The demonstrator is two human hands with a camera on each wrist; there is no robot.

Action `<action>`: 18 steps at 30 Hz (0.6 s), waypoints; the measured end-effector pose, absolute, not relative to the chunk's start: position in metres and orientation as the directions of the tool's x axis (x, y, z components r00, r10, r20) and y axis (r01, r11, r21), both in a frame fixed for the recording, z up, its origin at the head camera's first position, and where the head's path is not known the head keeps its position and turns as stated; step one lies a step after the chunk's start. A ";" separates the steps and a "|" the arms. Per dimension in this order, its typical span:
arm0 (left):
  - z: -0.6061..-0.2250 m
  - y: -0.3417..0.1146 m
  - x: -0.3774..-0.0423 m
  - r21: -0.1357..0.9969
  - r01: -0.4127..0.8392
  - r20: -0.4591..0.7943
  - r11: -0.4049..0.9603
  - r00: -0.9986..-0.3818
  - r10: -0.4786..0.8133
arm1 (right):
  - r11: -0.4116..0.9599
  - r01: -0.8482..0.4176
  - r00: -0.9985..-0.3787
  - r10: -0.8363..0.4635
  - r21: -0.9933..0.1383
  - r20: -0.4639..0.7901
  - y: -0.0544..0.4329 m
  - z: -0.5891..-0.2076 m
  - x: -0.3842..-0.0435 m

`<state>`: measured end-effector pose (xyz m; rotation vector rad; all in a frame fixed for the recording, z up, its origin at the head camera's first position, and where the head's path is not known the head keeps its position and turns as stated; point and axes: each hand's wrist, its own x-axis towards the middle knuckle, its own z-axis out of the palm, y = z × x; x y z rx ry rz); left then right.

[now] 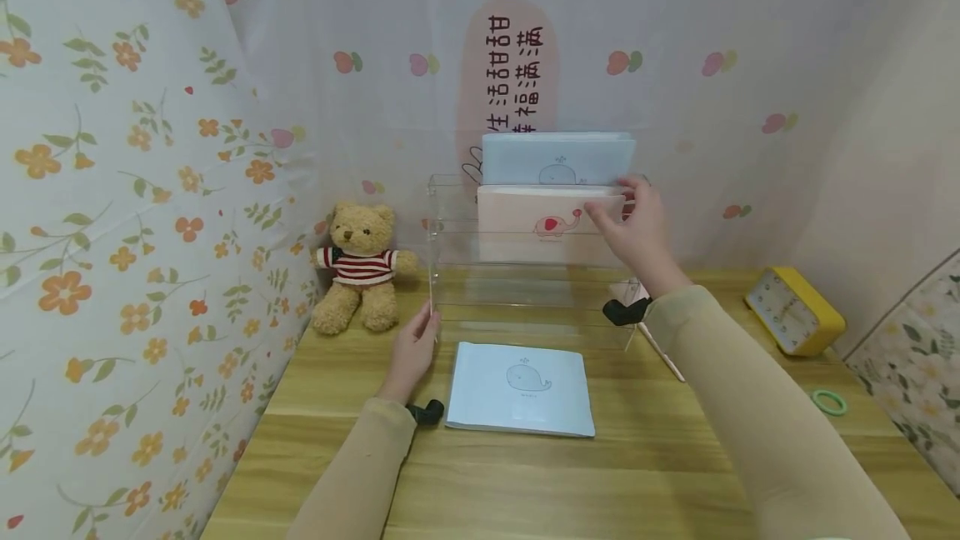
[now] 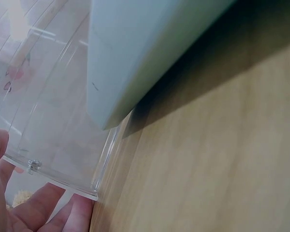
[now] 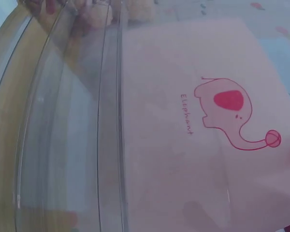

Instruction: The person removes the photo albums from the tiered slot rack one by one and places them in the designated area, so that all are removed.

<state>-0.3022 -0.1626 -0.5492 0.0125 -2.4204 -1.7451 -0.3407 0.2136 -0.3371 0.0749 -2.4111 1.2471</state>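
My right hand pinches the right end of a pink notebook with a red elephant on its cover. The notebook is at the upper part of a clear acrylic rack; in the right wrist view the printed elephant faces the camera. Just behind it, blue notebooks with a whale print stand upright at the rack's top. My left hand grips the rack's lower left side panel, thumb and fingers on either side of it. A blue whale notebook lies flat on the table in front.
A teddy bear in a striped sweater sits left of the rack. On the right are a yellow alarm clock and a green ring. A thin pink item lies beside the rack's right side. Printed curtains hang behind and at the left.
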 end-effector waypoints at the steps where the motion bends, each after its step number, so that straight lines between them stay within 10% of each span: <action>1: -0.549 -0.162 -0.302 0.942 0.089 0.126 0.323 -0.987 -0.097 | 0.593 -0.238 -0.909 0.145 -0.769 0.392 0.213 -0.337 -0.342; 18: -0.549 -0.162 -0.302 0.948 0.101 0.135 0.302 -0.986 -0.096 | 0.556 -0.233 -0.964 -0.021 -0.798 0.266 0.209 -0.310 -0.356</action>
